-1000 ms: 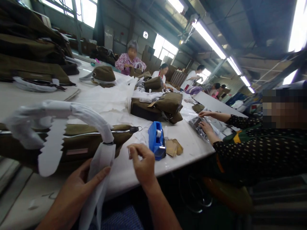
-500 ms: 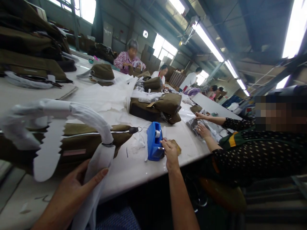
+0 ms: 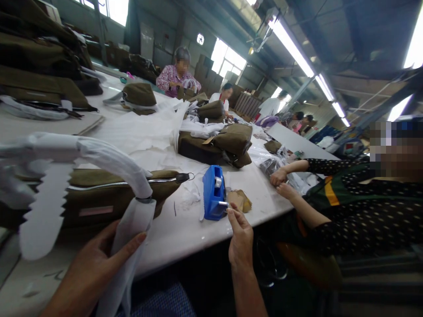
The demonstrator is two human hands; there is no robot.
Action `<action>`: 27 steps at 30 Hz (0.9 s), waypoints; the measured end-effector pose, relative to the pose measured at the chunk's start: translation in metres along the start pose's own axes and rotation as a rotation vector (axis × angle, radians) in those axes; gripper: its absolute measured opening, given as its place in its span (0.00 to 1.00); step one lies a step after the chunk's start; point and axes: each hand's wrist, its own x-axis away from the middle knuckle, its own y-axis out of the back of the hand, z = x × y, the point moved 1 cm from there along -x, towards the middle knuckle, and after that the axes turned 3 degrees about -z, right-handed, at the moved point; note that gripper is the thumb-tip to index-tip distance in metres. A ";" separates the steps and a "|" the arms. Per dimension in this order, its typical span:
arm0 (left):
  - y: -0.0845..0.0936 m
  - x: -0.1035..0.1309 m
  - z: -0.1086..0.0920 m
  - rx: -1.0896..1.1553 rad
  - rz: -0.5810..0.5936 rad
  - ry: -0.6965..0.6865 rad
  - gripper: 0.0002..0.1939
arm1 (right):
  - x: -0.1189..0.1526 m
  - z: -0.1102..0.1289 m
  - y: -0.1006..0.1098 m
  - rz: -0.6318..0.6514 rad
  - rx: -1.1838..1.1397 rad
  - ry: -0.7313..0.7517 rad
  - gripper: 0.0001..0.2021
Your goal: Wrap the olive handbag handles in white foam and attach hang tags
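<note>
My left hand (image 3: 99,268) is closed around white tissue paper (image 3: 127,240) at the lower end of a wrapped bag handle (image 3: 112,156). The handle arches over an olive handbag (image 3: 122,202) with a silver zip and a pinkish label. A white tag with jagged edges (image 3: 46,207) hangs from the handle. At the front end of a blue tape dispenser (image 3: 211,198), my right hand (image 3: 241,237) pinches the end of a clear tape strip (image 3: 224,204). The strip is short and shiny, partly hidden by the fingertips.
Another olive bag (image 3: 214,145) lies behind the dispenser, with a brown scrap (image 3: 239,200) beside it. Stacked bags (image 3: 39,83) stand at left. A co-worker (image 3: 357,193) handles clear plastic (image 3: 294,176) at right. Other people work farther back.
My right hand has drawn back toward me from the dispenser's top to just off its front end, with tape in the fingers. The co-worker's hands have come together.
</note>
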 end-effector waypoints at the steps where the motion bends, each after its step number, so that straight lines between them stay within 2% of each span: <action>1: 0.000 -0.001 0.001 0.007 -0.004 0.006 0.45 | 0.002 0.000 0.002 0.008 0.004 -0.005 0.18; 10: -0.007 0.000 -0.008 0.010 -0.103 -0.007 0.42 | 0.010 -0.034 0.015 -0.010 0.008 -0.265 0.25; 13: -0.006 -0.002 -0.006 -0.016 -0.084 0.017 0.44 | 0.004 -0.038 0.015 -0.014 0.066 -0.244 0.27; 19: -0.002 -0.006 0.004 -0.012 -0.040 0.020 0.44 | -0.001 -0.037 0.014 -0.018 0.116 -0.170 0.25; 27: 0.000 0.003 -0.010 0.007 -0.014 -0.066 0.40 | 0.001 -0.039 0.014 0.007 0.144 -0.134 0.26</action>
